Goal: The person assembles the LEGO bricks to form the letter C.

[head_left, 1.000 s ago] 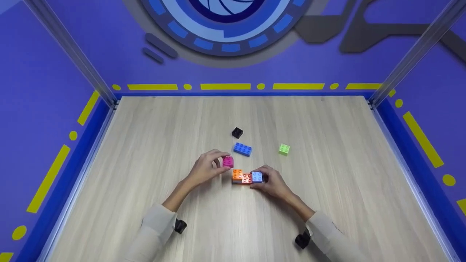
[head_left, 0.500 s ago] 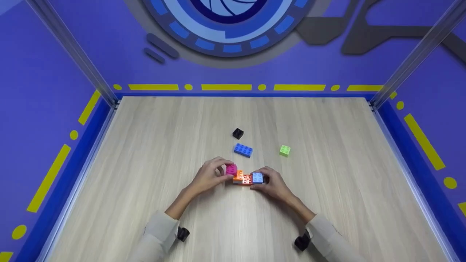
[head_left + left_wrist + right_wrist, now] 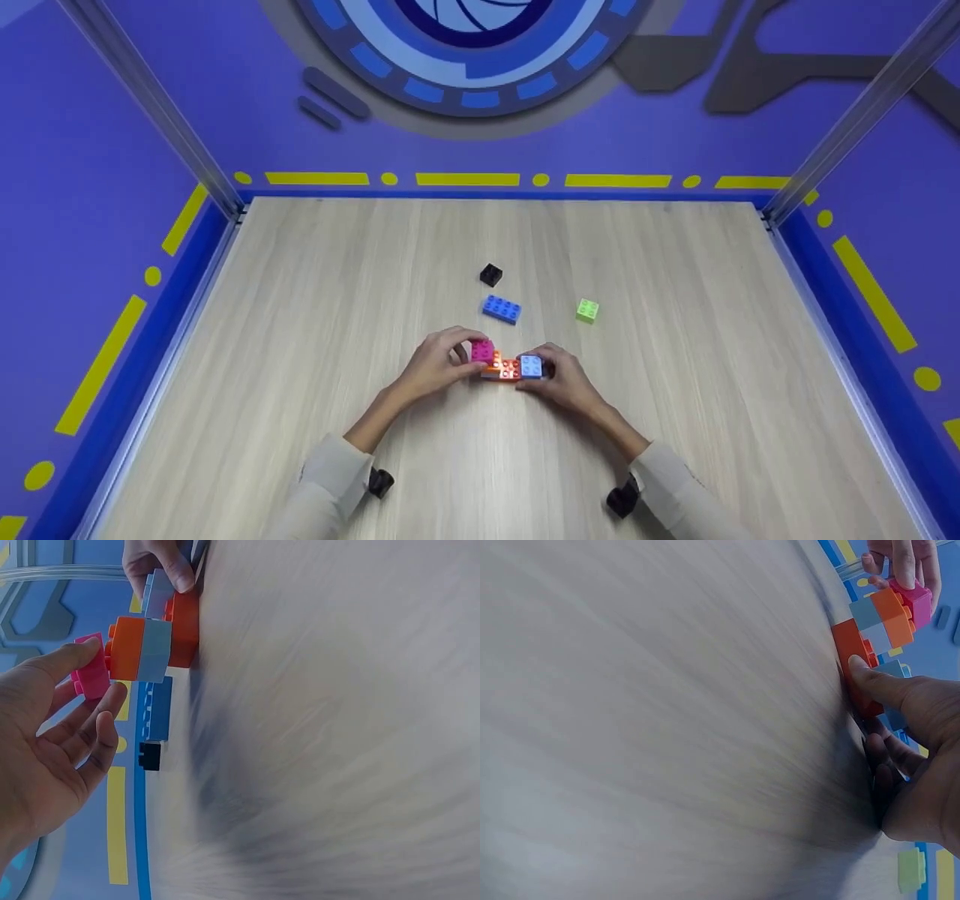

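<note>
Pink plastic brick [image 3: 93,676] held just above orange brick [image 3: 127,649], slightly tilted; contact unclear. Should handle light, stiff, smooth; best taken by opposite sides, studs clear. My left grip [image 3: 429,366] pinches it, thumb opposing arched fingers. My right grip [image 3: 566,379] holds red brick's [image 3: 185,630] end low, wrist angled inward over table [image 3: 465,465].
</note>
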`<state>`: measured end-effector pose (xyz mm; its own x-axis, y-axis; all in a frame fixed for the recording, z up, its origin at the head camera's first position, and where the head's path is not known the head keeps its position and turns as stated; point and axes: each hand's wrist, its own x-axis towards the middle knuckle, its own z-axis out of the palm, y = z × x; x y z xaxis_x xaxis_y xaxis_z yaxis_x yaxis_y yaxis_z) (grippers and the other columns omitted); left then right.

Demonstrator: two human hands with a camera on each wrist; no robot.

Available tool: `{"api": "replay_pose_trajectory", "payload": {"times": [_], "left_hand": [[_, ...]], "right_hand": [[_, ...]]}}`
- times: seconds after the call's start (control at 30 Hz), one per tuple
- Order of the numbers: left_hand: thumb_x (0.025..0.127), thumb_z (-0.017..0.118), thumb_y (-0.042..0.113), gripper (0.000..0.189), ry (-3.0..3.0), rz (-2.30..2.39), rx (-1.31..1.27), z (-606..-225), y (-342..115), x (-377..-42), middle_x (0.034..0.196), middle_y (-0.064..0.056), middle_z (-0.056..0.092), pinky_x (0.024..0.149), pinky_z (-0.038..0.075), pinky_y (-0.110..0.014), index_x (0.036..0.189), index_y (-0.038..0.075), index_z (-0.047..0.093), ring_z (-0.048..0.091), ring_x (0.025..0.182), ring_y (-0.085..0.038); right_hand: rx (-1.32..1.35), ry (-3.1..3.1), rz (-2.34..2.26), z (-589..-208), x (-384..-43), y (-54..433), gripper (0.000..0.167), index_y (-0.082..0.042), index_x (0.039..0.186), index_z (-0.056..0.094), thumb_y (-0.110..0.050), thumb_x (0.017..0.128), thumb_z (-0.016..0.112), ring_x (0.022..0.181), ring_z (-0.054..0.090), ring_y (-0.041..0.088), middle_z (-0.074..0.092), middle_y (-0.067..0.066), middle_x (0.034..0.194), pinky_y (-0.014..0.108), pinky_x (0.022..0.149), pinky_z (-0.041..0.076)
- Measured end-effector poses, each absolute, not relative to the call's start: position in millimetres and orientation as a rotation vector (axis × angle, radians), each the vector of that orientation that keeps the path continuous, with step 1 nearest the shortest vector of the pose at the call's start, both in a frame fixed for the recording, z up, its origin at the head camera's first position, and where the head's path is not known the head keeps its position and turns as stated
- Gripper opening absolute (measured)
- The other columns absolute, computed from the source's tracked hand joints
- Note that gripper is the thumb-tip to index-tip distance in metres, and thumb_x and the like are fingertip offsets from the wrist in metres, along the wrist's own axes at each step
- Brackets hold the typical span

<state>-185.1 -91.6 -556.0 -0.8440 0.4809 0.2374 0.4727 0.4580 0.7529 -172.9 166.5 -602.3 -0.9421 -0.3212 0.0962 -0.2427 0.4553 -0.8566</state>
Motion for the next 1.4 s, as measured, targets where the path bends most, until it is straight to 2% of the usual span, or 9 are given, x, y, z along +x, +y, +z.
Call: {"api": "replay_pose_trajectory", "payload": {"times": [0.23,0.6,0.9,1.2,1.4], "left_hand": [[0.080,0.078,0.022,0.037,2.654,1.364,0.880,-555,-87,-185,0.102,-0.003,0.069,0.065,0.055,-0.030,0.114,0.012,0.067,0.066,0.075,-0.019],[0.076,0.080,0.018,0.038,2.616,1.417,0.871,-554,-83,-190,0.096,-0.006,0.069,0.064,0.056,-0.036,0.112,0.009,0.070,0.066,0.072,-0.020],[0.075,0.081,0.020,0.037,2.596,1.446,0.800,-557,-84,-189,0.091,-0.004,0.068,0.059,0.050,-0.018,0.110,0.012,0.072,0.063,0.067,-0.013],[0.071,0.084,0.023,0.038,2.662,1.314,0.791,-554,-81,-190,0.089,0.000,0.068,0.058,0.048,-0.018,0.107,0.015,0.074,0.062,0.065,-0.010],[0.071,0.084,0.026,0.037,2.746,1.221,0.842,-553,-80,-190,0.088,0.002,0.068,0.058,0.044,-0.018,0.106,0.017,0.074,0.062,0.065,-0.015]], "right_hand": [[-0.529,2.620,-1.528,-603,-173,165,0.041,-0.008,0.104,0.071,-0.014,0.067,0.087,0.088,0.056,0.012,0.066,0.003,0.097,0.020,0.077,0.045],[-0.496,2.621,-1.503,-602,-176,165,0.039,-0.009,0.103,0.070,-0.014,0.068,0.087,0.087,0.054,0.010,0.065,0.002,0.097,0.020,0.075,0.044],[-0.523,2.604,-1.530,-602,-175,165,0.040,-0.008,0.104,0.071,-0.013,0.068,0.087,0.089,0.057,0.012,0.065,0.003,0.098,0.021,0.078,0.046],[-0.508,2.579,-1.579,-602,-173,167,0.039,-0.011,0.103,0.071,-0.015,0.067,0.087,0.089,0.057,0.016,0.065,0.003,0.097,0.021,0.078,0.045],[-0.498,2.585,-1.584,-604,-173,166,0.040,-0.010,0.101,0.071,-0.015,0.065,0.088,0.088,0.056,0.012,0.065,0.001,0.096,0.020,0.078,0.044]]}}
